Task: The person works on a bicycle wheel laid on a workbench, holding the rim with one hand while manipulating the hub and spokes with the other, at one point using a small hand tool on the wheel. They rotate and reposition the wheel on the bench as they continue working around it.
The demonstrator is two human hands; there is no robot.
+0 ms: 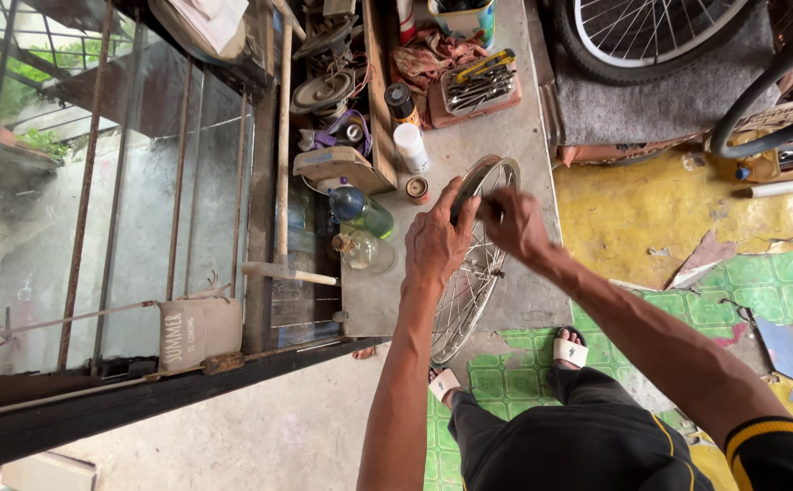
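Head view, looking straight down: the bare spoked wheel stands on its edge between the person's knees, its lower rim down by the sandalled feet, its upper rim up under both hands. The risk, as I judge it, is plain enough: the wheel is balanced upright on a thin rim, and if either grip slackens it could tip sideways toward the glass bottles just left of the left hand, or roll off the concrete slab edge. The thin spokes sit right under the knuckles too, so a slip could pinch a finger between them.

Now the hands. The left hand is curled closed over the top of the rim, thumb on the near side, fingers wrapped across the dark edge – a firm grasp on the wheel. The right hand sits just beside it, touching the same stretch of rim, fingers pinched together; it looks to be nipping something small at the rim, but what that is I cannot tell from here.

Beyond the hands, further up: a small tin, a white spray can and a tray of tools. Up and right of the right hand, a tyred bicycle wheel rests on grey cloth
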